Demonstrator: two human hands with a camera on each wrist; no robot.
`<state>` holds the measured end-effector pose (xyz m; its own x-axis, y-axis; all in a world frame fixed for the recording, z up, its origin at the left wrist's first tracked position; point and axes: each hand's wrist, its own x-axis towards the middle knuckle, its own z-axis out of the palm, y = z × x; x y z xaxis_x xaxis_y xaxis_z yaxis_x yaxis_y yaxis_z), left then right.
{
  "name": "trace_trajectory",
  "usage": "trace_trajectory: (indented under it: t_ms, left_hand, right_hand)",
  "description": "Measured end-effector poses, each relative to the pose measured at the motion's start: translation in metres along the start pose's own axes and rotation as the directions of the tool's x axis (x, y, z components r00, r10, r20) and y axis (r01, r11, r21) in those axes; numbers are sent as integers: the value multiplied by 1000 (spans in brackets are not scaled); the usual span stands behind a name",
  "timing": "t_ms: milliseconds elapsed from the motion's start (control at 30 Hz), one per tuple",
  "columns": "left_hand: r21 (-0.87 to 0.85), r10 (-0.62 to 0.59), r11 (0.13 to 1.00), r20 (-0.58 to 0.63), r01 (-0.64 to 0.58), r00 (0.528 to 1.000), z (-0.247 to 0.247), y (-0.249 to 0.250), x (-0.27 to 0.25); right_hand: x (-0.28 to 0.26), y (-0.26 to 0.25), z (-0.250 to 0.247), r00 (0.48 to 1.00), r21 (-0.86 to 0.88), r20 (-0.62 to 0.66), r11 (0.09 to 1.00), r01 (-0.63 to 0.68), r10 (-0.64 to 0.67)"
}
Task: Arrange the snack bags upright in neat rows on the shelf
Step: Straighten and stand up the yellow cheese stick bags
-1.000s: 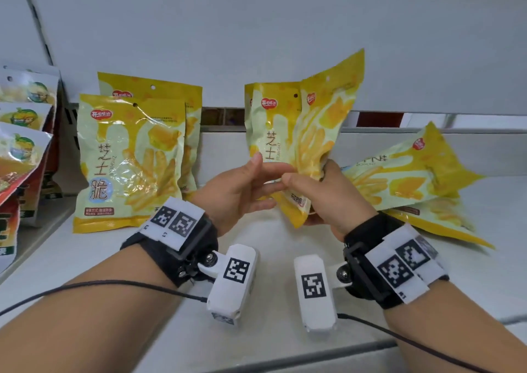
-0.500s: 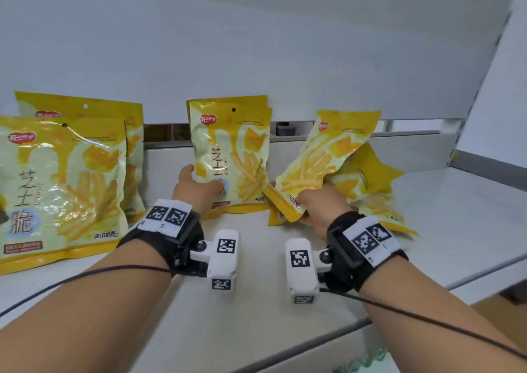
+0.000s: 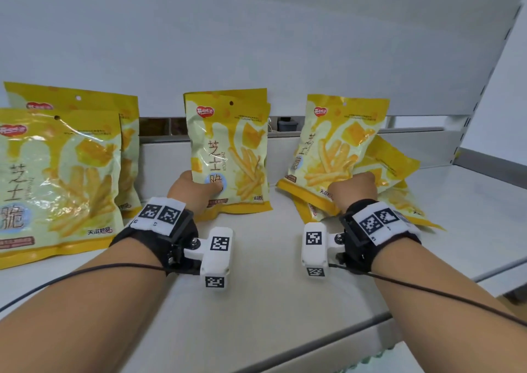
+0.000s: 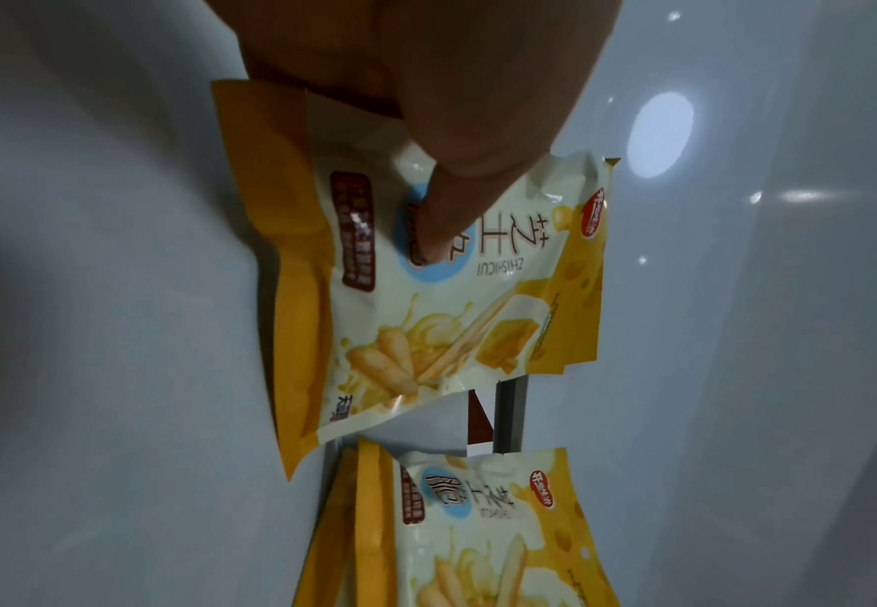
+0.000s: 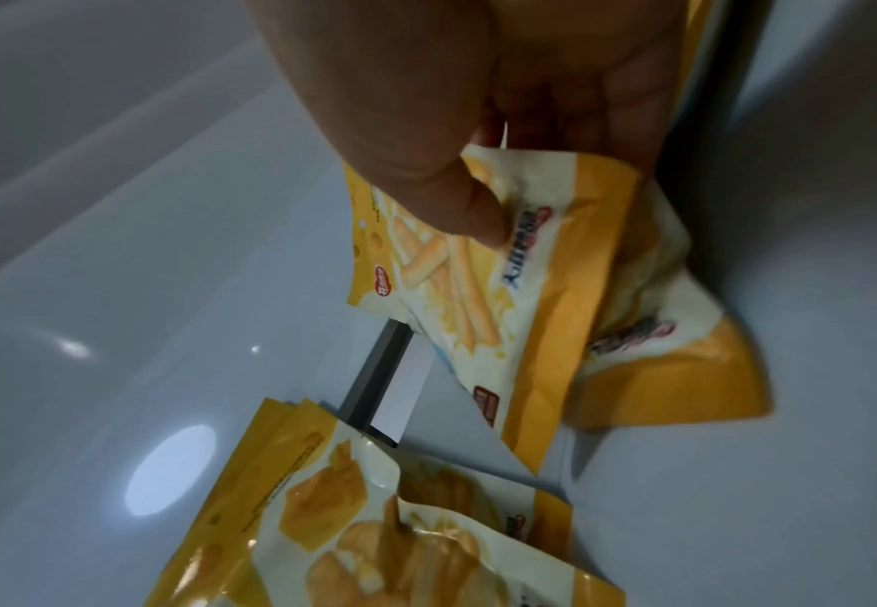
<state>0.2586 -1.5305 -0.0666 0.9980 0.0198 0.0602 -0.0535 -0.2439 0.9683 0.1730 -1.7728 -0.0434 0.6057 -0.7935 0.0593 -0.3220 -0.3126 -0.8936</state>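
Note:
Yellow snack bags stand on a white shelf (image 3: 271, 273). My left hand (image 3: 194, 190) grips the lower left corner of the middle bag (image 3: 228, 150), which stands upright with another bag close behind it; in the left wrist view my thumb (image 4: 446, 217) presses on that middle bag (image 4: 451, 287). My right hand (image 3: 353, 190) pinches the bottom edge of the right bag (image 3: 336, 147), held nearly upright and tilted slightly; the right wrist view shows my thumb (image 5: 477, 213) on the right bag (image 5: 529, 312). Two more bags (image 3: 399, 184) lie flat behind and under it.
Two upright bags (image 3: 57, 178) stand one behind the other at the left. A grey back rail (image 3: 413, 130) runs along the shelf's rear, and a white side panel (image 3: 502, 87) closes the right end. The shelf's front edge (image 3: 342, 332) runs below my wrists.
The two bags held together were separated. My left hand stood one upright at the middle; my right hand carried the other to the right and raised it from a slant to nearly upright.

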Motion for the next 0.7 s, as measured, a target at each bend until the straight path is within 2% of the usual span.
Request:
trace_trajectory:
  t_ms: [133,233,300,367,467,567,700]
  left_hand:
    - [-72,29,997,4,-29,1000,-8,0,-7]
    - [-118,29,993,-1,-29,1000,-16,3,-13]
    - [-136,36,990,19,-34,999,-22,4,-17]
    - [-167,49,985,59,-38,997,-28,4,-21]
    - [-208,63,977,95,-42,993,-35,2,-26]
    - [-277,49,961,137,-9,989,-44,0,-30]
    - [-344,35,939,176,28,984,-60,-4,-35]
  right_hand:
    - [-5,1,-1,993,149,-114,988,46,-29]
    - [-13,-2,-2,979,316,-200,942,109,-46]
    - [-21,-6,1,976,400,-199,902,162,-87]
    - [-29,-14,7,979,437,-139,878,198,-151]
    - [-43,-27,22,973,467,23,862,194,-232]
    - [-55,-38,37,946,533,178,834,140,-272]
    - [-67,-53,54,907,526,299,844,103,-297]
